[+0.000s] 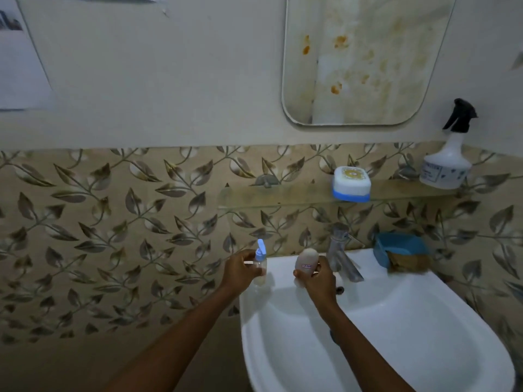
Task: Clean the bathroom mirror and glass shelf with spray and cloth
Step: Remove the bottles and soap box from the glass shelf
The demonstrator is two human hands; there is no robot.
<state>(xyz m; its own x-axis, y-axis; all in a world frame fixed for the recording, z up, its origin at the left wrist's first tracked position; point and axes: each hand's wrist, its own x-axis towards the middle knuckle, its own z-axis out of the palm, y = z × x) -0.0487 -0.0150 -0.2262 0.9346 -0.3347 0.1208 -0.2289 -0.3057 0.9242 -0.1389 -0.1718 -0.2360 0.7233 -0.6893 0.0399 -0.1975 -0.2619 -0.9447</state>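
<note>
Head view, over white sink point(283, 349).

Left hand point(240, 271): fingers closed around a small clear bottle point(260, 271) with a blue flip cap, cap standing open. Bottle upright at the sink's back rim, at 9 o'clock from the tap point(341, 256); cannot tell whether its base touches the rim.

Right hand point(318, 278): fingers wrapped around a pale rounded bottle point(305, 263) bearing a small label, just beside the tap at its 9 o'clock.

Mirror point(365, 58): on the wall at 12 o'clock from the sink, marked with orange-brown spots and smears.

Glass shelf point(283, 193): mounted on the leaf-pattern tiles between mirror and sink; surface looks cloudy and yellowed. On it: white and blue soap box point(351, 183) near the middle; white spray bottle point(450, 157) with black trigger at the 3 o'clock end, upright, well apart from both hands.

Blue tray point(399, 248) on the sink rim at 3 o'clock from the tap, with something brown point(409, 261) beside it; too blurred to identify.
</note>
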